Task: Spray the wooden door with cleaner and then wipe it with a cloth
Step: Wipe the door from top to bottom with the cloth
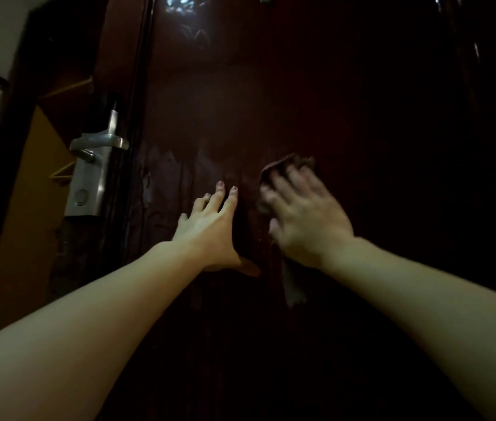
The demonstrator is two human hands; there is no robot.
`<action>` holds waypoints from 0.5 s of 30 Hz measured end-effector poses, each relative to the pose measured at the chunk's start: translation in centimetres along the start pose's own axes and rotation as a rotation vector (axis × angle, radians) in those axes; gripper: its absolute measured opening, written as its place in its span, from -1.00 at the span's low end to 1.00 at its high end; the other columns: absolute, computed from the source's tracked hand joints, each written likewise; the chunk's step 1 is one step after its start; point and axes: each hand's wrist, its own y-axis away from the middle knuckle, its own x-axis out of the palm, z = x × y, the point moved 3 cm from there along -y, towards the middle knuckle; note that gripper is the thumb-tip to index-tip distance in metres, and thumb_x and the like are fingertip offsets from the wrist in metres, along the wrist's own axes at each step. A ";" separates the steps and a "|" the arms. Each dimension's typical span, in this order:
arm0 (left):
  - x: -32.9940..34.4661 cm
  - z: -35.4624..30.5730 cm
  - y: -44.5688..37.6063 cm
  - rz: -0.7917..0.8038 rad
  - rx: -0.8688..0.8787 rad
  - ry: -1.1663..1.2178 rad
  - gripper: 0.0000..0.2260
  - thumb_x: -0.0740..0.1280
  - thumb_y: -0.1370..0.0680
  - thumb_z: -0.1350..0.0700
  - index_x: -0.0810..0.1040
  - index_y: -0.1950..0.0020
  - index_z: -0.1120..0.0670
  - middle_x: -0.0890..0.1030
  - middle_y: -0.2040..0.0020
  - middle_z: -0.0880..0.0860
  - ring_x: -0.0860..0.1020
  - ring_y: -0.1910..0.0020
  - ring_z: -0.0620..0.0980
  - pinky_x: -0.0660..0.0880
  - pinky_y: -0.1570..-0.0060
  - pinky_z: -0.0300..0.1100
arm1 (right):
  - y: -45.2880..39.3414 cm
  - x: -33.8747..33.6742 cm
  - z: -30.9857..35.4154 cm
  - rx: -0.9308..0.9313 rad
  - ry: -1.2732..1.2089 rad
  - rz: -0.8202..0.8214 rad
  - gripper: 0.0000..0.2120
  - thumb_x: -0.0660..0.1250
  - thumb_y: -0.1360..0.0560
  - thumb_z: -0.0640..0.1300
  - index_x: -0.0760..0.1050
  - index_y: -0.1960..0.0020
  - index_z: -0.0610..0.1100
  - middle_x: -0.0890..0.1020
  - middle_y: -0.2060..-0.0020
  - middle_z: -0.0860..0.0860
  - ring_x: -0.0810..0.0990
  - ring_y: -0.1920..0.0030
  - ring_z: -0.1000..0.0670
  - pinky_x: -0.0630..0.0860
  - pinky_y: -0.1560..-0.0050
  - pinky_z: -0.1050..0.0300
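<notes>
A dark glossy wooden door (pixel 347 101) fills most of the view, dimly lit. My right hand (pixel 304 217) presses a brownish cloth (pixel 293 164) flat against the door near its middle; the hand is motion-blurred, and a corner of the cloth hangs below the wrist. My left hand (pixel 210 226) rests on the door just left of it, fingers spread, holding nothing. Wet smears show on the door panel left of my left hand. No spray bottle is in view.
A silver lever handle with a lock plate (pixel 94 159) sits on the door's left edge. Beyond that edge lie a dark door frame (pixel 6 147), an orange-brown wall and a pale lit wall at far left.
</notes>
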 end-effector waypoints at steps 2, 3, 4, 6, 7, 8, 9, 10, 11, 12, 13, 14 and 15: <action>0.4 0.9 0.2 -0.018 0.043 -0.076 0.32 0.48 -0.14 -0.44 -0.35 -0.55 -0.03 -0.30 -0.57 0.02 -0.14 -0.56 0.09 0.04 -0.50 0.17 | 1.8 1.0 3.2 -0.191 -0.013 0.078 -0.37 0.01 -0.47 0.14 0.35 -0.46 -0.08 0.35 -0.47 -0.13 0.19 -0.52 -0.19 0.01 -0.54 -0.11; 0.5 1.1 0.3 -0.032 0.059 -0.107 0.32 0.46 -0.16 -0.44 -0.37 -0.54 -0.02 -0.32 -0.57 0.03 -0.16 -0.56 0.09 -0.01 -0.51 0.15 | 2.1 1.2 3.5 -0.271 0.012 0.140 -0.36 0.00 -0.46 0.15 0.38 -0.44 -0.08 0.36 -0.46 -0.13 0.21 -0.51 -0.19 0.03 -0.53 -0.11; 0.6 1.1 0.4 -0.040 0.072 -0.136 0.32 0.45 -0.16 -0.46 -0.39 -0.54 -0.01 -0.33 -0.57 0.04 -0.18 -0.56 0.10 -0.04 -0.51 0.13 | 1.9 1.1 3.0 -0.330 0.057 0.177 -0.35 -0.01 -0.45 0.16 0.40 -0.43 -0.08 0.38 -0.45 -0.14 0.24 -0.50 -0.19 0.06 -0.53 -0.11; 0.6 1.0 0.3 -0.051 0.075 -0.176 0.33 0.43 -0.15 -0.48 -0.41 -0.53 0.01 -0.35 -0.56 0.08 -0.21 -0.56 0.14 -0.08 -0.51 0.14 | -0.2 0.4 0.5 -0.283 0.108 0.125 -0.31 -0.05 -0.42 0.18 0.40 -0.44 -0.06 0.40 -0.44 -0.15 0.29 -0.48 -0.20 0.10 -0.49 -0.12; 0.6 1.2 0.3 -0.052 0.055 -0.173 0.34 0.43 -0.15 -0.48 -0.42 -0.52 0.02 -0.37 -0.55 0.11 -0.23 -0.55 0.17 -0.09 -0.51 0.15 | -1.6 -0.3 -1.1 -0.182 0.099 0.105 -0.28 -0.10 -0.41 0.20 0.34 -0.48 -0.05 0.36 -0.47 -0.15 0.24 -0.50 -0.20 0.06 -0.50 -0.11; 0.7 1.5 0.3 -0.049 0.023 -0.156 0.35 0.43 -0.15 -0.48 -0.44 -0.51 0.02 -0.39 -0.53 0.15 -0.25 -0.54 0.19 -0.10 -0.51 0.17 | -2.7 -0.8 -2.7 -0.069 0.104 0.110 -0.25 -0.16 -0.41 0.20 0.24 -0.53 -0.03 0.27 -0.51 -0.14 0.15 -0.54 -0.18 -0.03 -0.52 -0.09; 0.9 1.8 0.3 -0.045 -0.017 -0.133 0.36 0.42 -0.15 -0.49 -0.46 -0.50 0.03 -0.40 -0.52 0.17 -0.26 -0.54 0.21 -0.11 -0.50 0.19 | -3.5 -1.0 -3.7 0.025 0.111 0.112 -0.25 -0.20 -0.42 0.19 0.15 -0.56 -0.02 0.19 -0.55 -0.12 0.05 -0.56 -0.15 -0.11 -0.54 -0.07; 1.1 2.3 0.5 -0.040 -0.061 -0.100 0.38 0.42 -0.12 -0.51 -0.47 -0.50 0.04 -0.40 -0.52 0.19 -0.27 -0.53 0.23 -0.13 -0.50 0.21 | -4.0 -1.2 -3.8 0.095 0.105 0.105 -0.27 -0.20 -0.43 0.17 0.10 -0.57 -0.02 0.14 -0.56 -0.11 -0.01 -0.57 -0.14 -0.14 -0.55 -0.06; 1.4 2.7 0.7 -0.023 -0.104 -0.055 0.41 0.40 -0.08 -0.53 -0.48 -0.49 0.04 -0.40 -0.52 0.20 -0.28 -0.53 0.24 -0.14 -0.49 0.23 | -4.1 -1.3 -3.3 0.138 0.091 0.084 -0.29 -0.17 -0.46 0.15 0.08 -0.57 -0.03 0.13 -0.56 -0.11 -0.03 -0.57 -0.14 -0.16 -0.55 -0.06; 1.7 2.8 0.9 0.000 -0.143 -0.006 0.42 0.40 -0.05 -0.54 -0.48 -0.49 0.04 -0.39 -0.52 0.20 -0.28 -0.53 0.24 -0.14 -0.49 0.24 | -4.0 -1.2 -2.2 0.160 0.073 0.071 -0.31 -0.14 -0.47 0.13 0.08 -0.57 -0.04 0.13 -0.56 -0.12 -0.03 -0.57 -0.15 -0.15 -0.55 -0.07; 2.1 3.2 1.1 0.014 -0.166 0.038 0.43 0.40 -0.05 -0.54 -0.47 -0.50 0.04 -0.39 -0.52 0.19 -0.28 -0.53 0.23 -0.12 -0.49 0.24 | -3.7 -0.8 -0.6 0.149 0.056 0.060 -0.33 -0.10 -0.48 0.12 0.10 -0.57 -0.05 0.15 -0.55 -0.12 -0.01 -0.56 -0.17 -0.15 -0.55 -0.08; 2.4 3.5 1.2 0.014 -0.173 0.074 0.41 0.40 -0.07 -0.53 -0.47 -0.50 0.04 -0.40 -0.53 0.17 -0.28 -0.53 0.22 -0.10 -0.49 0.25 | -3.4 -0.2 1.4 0.096 0.045 0.047 -0.33 -0.05 -0.48 0.12 0.15 -0.55 -0.07 0.19 -0.54 -0.13 0.03 -0.56 -0.18 -0.12 -0.54 -0.09; 2.7 3.7 1.2 0.005 -0.165 0.101 0.39 0.41 -0.10 -0.52 -0.45 -0.51 0.03 -0.40 -0.53 0.14 -0.28 -0.54 0.20 -0.08 -0.49 0.25 | -2.8 0.5 3.4 0.007 0.041 0.044 -0.33 -0.02 -0.46 0.13 0.22 -0.53 -0.07 0.25 -0.52 -0.14 0.09 -0.55 -0.19 -0.09 -0.53 -0.10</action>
